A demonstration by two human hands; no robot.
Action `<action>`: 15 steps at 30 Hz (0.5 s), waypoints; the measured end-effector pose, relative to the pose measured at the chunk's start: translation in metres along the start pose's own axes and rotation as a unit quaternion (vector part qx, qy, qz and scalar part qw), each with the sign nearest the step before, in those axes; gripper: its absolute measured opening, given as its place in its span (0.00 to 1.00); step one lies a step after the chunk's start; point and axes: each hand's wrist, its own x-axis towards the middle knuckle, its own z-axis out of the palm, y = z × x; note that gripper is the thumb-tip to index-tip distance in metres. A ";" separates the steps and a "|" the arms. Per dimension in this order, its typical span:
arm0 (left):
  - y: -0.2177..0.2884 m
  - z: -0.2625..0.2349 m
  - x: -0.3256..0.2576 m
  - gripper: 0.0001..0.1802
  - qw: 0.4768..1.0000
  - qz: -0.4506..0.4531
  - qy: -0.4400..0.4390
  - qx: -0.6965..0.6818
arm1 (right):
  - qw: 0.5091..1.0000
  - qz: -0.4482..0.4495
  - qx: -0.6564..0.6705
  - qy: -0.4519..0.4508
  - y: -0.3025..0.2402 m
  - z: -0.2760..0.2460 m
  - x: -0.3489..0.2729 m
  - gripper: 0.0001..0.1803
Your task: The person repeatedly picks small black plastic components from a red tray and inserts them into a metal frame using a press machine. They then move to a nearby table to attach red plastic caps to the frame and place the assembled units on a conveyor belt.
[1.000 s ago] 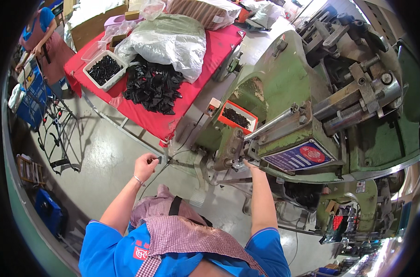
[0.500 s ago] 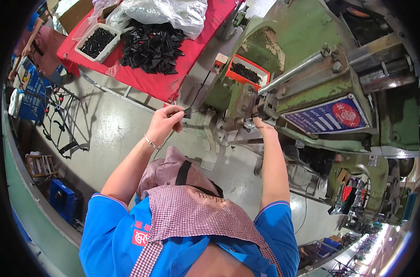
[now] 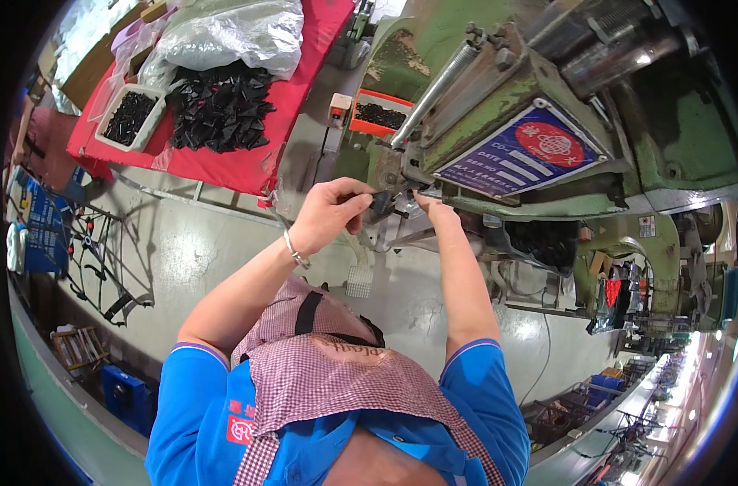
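Observation:
My left hand (image 3: 333,214) pinches a small flat black piece (image 3: 382,202) between thumb and fingers, at the front of a green press machine (image 3: 466,146). It looks like the dark pieces in the black heap (image 3: 220,109) on the table. My right hand (image 3: 435,207) reaches up to the machine's working point, just right of the black piece. Its fingertips are drawn together and partly hidden by the machine; what they hold, if anything, I cannot make out. A metal bracelet circles my left wrist.
At the upper left, a red-covered table (image 3: 247,166) bears a white tub (image 3: 130,118) of small black parts and a silvery plastic bag (image 3: 231,36). A red-orange box (image 3: 380,112) of tiny dark parts rests on the machine. Below is a foot pedal (image 3: 359,279).
My left hand has moved right, bringing the black piece up to the machine beside my right hand. The view has shifted, so table and machine appear further left.

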 end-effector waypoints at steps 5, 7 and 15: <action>0.001 0.023 0.023 0.08 0.999 0.008 -0.012 0.048 | 0.996 -0.050 -0.023 0.063 0.000 -0.004 -0.004 0.29; 0.001 0.028 0.028 0.08 0.997 0.005 -0.006 0.080 | 0.993 -0.047 0.011 0.112 0.001 -0.003 -0.007 0.27; -0.011 0.020 0.034 0.07 0.978 0.037 0.029 0.201 | 0.973 -0.050 0.145 0.174 -0.009 -0.022 -0.025 0.24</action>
